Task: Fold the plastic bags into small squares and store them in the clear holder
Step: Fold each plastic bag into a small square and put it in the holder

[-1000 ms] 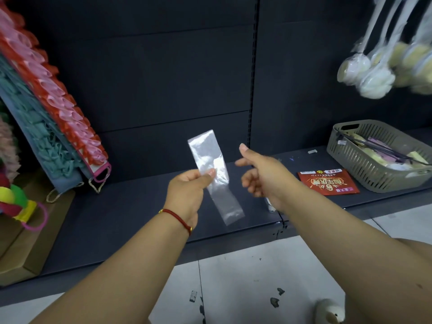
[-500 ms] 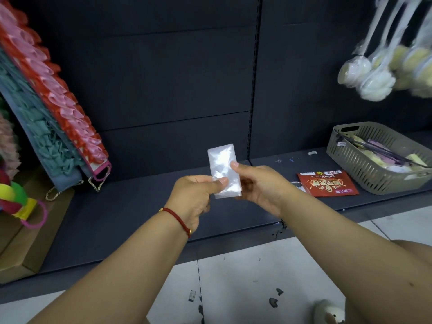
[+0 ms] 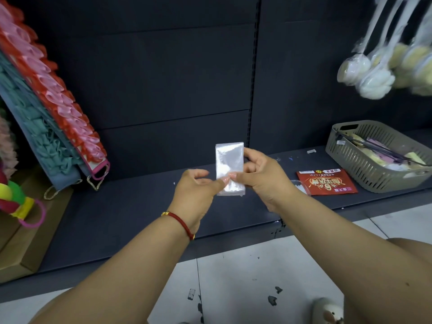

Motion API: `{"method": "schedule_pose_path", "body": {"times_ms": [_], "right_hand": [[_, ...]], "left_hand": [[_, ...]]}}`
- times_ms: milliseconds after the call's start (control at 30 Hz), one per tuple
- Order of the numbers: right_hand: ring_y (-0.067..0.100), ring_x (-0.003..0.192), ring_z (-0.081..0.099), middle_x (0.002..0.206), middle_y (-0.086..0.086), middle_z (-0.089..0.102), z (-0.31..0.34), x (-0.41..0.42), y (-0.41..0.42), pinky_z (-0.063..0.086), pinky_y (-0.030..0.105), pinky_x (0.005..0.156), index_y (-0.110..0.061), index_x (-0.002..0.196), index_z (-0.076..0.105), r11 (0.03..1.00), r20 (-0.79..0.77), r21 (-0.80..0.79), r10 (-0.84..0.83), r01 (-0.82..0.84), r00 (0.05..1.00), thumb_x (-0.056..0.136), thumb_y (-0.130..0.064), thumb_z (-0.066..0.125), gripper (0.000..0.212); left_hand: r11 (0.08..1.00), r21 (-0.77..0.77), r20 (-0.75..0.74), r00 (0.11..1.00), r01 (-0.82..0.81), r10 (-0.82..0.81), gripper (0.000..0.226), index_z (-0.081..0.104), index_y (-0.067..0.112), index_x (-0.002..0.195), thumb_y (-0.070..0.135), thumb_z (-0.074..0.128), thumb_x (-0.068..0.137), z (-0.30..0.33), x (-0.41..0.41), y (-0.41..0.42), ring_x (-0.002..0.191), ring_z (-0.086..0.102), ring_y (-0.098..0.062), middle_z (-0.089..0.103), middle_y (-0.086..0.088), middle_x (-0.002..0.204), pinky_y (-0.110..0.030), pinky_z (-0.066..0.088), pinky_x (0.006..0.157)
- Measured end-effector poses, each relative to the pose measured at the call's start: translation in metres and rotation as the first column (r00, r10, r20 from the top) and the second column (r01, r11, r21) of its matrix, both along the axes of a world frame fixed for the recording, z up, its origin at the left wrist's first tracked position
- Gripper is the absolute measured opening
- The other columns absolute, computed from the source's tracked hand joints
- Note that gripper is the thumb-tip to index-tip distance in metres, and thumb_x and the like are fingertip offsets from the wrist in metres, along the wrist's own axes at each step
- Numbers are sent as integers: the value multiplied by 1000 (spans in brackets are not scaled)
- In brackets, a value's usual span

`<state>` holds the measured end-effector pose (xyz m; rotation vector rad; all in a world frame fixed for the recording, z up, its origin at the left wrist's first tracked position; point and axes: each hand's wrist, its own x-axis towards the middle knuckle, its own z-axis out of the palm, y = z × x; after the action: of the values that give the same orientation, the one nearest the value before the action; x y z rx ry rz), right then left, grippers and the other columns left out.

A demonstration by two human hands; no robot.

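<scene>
A clear plastic bag, folded into a short upright rectangle, is held in the air above the dark shelf. My left hand pinches its lower left edge with thumb and forefinger. My right hand grips its right side, thumb on the front near the bottom and fingers curled behind. A red string bracelet sits on my left wrist. No clear holder is plainly visible; a small clear item lies partly hidden behind my right wrist.
A red printed packet lies on the shelf at right, beside a grey slatted basket of goods. Bath scrubbers hang at left, sponges on handles at upper right. A cardboard box stands at lower left.
The long strip held by my left hand alone was folded in half. My right hand came in and took its right side; now both hands hold the shorter rectangle.
</scene>
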<state>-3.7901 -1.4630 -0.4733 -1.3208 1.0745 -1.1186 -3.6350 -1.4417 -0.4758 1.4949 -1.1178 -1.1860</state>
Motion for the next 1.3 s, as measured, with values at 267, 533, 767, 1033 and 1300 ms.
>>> {"method": "schedule_pose_path", "body": {"times_ms": [267, 533, 767, 1033, 1300], "right_hand": [[29, 89, 71, 91, 22, 71, 2, 1, 3, 55, 39, 92, -24, 142, 43, 997, -175, -15, 69, -73, 982, 80, -4, 76, 73], [9, 65, 64, 77, 2, 71, 0, 3, 7, 55, 23, 66, -16, 118, 62, 990, -345, 100, 129, -101, 930, 77, -15, 82, 46], [5, 39, 37, 44, -9, 48, 5, 0, 3, 31, 18, 41, -13, 99, 68, 986, -125, 160, -27, 47, 992, 85, -25, 75, 20], [21, 66, 70, 74, 11, 73, 12, -8, 3, 56, 26, 60, -6, 85, 67, 997, 54, -82, -9, 13, 999, 86, -3, 68, 3], [28, 81, 71, 89, 16, 72, 13, -10, 11, 59, 35, 78, -2, 87, 69, 968, 80, -248, -12, 31, 997, 77, -14, 74, 16]], "left_hand": [[996, 81, -301, 954, 33, -7, 25, 72, 3, 99, 26, 69, 88, 0, 0, -5, 85, 68, -26, 75, -13, 92, -36, 53, 81], [991, -24, -307, 944, -135, 121, 19, 73, 4, 92, 21, 73, 86, -1, -2, -5, 101, 68, -35, 74, -16, 95, -52, 48, 101], [980, -178, -265, 963, -91, 41, 11, 75, 8, 84, 18, 71, 87, 2, -5, 0, 84, 71, -29, 75, -11, 85, -36, 57, 76], [955, -271, -171, 970, 125, -175, 13, 73, 10, 95, 15, 61, 94, 18, 7, 2, 50, 59, -15, 65, -4, 60, -19, 37, 40], [865, -477, 14, 985, 157, -171, 15, 77, 20, 92, 10, 67, 89, 16, 13, 1, 95, 71, -22, 76, 0, 98, -43, 58, 84]]}}
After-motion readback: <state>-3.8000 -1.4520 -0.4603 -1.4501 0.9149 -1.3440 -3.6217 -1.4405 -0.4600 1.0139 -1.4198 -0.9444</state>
